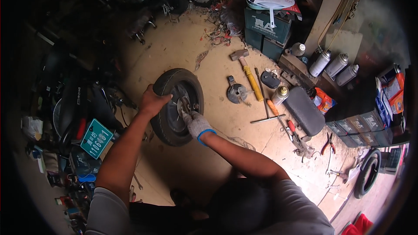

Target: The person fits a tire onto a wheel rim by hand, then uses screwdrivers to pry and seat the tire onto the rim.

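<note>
A small wheel with a black tyre [170,135] stands on the floor in front of me, tilted so its hub side shows. My bare left hand [153,101] is closed over the upper left of the tyre, thumb on the sidewall. On my right hand [197,125] is a grey work glove with a blue cuff. Its fingers are bent in at the metal hub [184,104]; what they grip there is hard to make out. To the right of the wheel lie a round dark metal part [237,93] and a yellow-handled hammer [251,78].
A T-handle wrench [266,115], a spray can [280,95], a black seat pad [306,111] and red-handled pliers [329,144] lie to the right. Battery boxes [266,30] stand beyond. A scooter with a green plate [96,138] is close on the left. Another tyre [368,174] lies far right.
</note>
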The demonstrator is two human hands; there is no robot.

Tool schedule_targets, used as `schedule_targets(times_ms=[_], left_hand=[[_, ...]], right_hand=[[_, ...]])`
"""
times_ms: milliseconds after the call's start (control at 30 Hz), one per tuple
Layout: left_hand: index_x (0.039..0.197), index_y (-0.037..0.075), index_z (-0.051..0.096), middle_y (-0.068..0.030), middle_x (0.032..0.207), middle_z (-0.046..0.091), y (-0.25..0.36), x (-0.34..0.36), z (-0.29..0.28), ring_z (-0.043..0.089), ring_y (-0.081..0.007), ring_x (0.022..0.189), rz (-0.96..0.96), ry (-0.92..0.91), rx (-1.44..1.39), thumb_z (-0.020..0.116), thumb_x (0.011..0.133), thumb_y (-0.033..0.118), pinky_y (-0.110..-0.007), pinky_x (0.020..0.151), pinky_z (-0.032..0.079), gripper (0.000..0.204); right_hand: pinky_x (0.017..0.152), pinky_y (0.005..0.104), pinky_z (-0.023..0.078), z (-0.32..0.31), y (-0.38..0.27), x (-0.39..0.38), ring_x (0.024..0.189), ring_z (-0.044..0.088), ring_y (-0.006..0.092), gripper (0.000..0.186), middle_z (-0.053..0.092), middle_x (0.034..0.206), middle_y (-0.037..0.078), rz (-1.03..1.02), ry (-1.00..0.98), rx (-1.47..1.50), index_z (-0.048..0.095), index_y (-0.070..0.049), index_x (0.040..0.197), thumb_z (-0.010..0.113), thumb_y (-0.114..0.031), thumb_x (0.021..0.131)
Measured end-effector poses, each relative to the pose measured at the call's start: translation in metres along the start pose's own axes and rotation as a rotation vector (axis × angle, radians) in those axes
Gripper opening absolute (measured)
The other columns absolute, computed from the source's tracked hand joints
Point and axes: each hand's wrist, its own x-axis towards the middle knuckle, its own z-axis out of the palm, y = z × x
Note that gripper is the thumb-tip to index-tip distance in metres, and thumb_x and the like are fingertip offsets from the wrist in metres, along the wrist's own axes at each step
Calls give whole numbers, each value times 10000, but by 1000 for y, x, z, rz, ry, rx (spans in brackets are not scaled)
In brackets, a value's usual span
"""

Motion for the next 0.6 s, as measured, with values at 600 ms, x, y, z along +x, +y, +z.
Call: schedule_targets(times_ms=[600], left_hand=[[1305, 10, 638, -249, 1155, 762, 35, -59, 15, 743, -446, 1080, 51, 176, 152, 922, 727, 385, -504, 958, 601, 744]], right_hand=[[1035, 511, 520, 56, 11, -10, 1199, 677, 501, 494, 727, 1203, 340, 40, 144, 335, 685, 47, 1321, 588, -382, 1096]])
